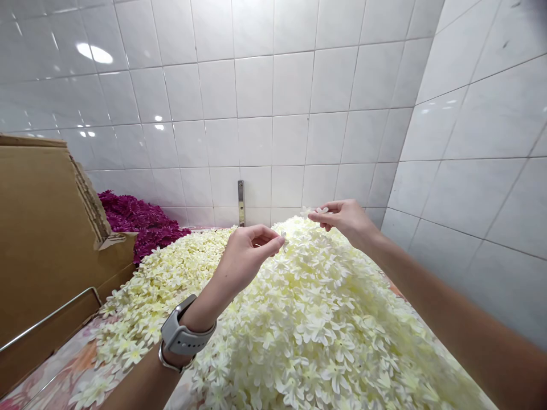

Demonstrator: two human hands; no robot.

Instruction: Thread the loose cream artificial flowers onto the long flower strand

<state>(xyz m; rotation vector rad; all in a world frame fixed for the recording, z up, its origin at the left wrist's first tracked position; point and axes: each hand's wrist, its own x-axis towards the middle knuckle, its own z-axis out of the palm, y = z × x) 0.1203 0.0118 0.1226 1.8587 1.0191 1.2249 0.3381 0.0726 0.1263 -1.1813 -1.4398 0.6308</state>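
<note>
Cannot read any text, label, brand, number or sign: cannot make out letters or figures on the brown cardboard, on the grey watch strap, on the upright metal strip or on the wall tiles.

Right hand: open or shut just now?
Shut: the right hand has its fingers pinched on white petals.

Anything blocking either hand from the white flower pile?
Nothing visible. The left hand and right hand appear over the white flower pile; the cardboard box and magenta flowers sit left of both, out of the way.
</note>
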